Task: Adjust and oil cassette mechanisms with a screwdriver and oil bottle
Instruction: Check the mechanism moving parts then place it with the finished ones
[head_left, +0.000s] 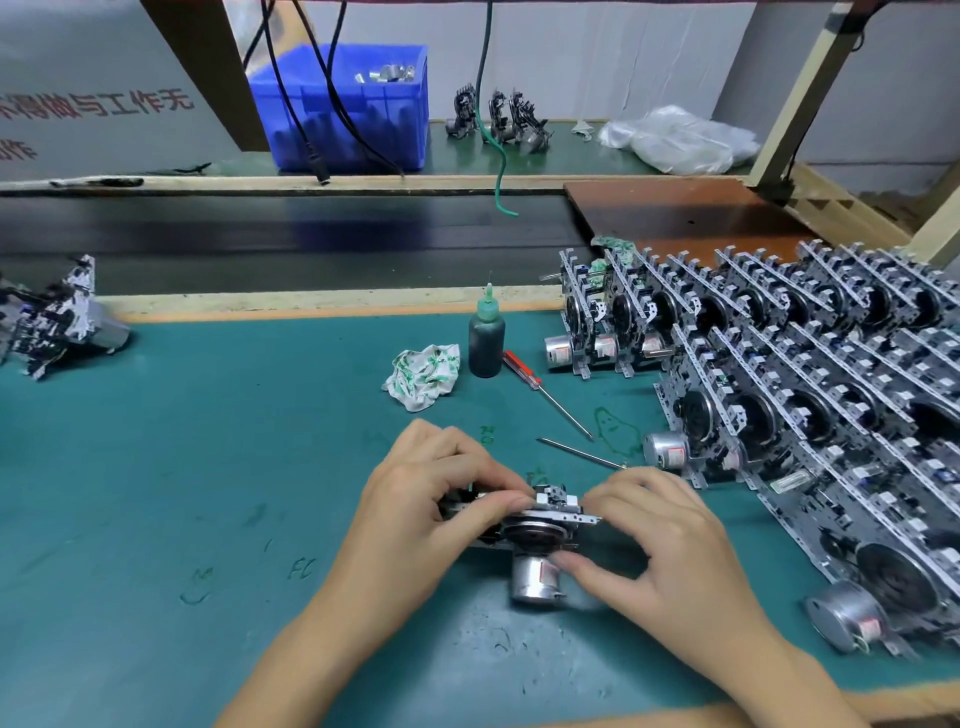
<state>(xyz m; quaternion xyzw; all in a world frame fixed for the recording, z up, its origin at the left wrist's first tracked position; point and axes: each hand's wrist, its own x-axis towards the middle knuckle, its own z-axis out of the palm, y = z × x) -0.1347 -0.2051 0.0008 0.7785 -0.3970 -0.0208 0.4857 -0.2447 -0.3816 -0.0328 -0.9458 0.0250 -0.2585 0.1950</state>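
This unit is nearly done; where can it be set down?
Bare mat lies left of the hands, between the rag and the far-left mechanism. The right side is crowded with stacked mechanisms; the screwdriver and oil bottle lie ahead.

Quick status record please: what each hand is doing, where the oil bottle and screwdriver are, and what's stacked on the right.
left hand: grips the cassette mechanism from its left side
right hand: holds the same mechanism, fingers curled on its right end
oil bottle: upright on the green mat, untouched
screwdriver: lying right of the bottle, red handle
cloth: crumpled, left of the bottle
stacked mechanisms: rows on the right
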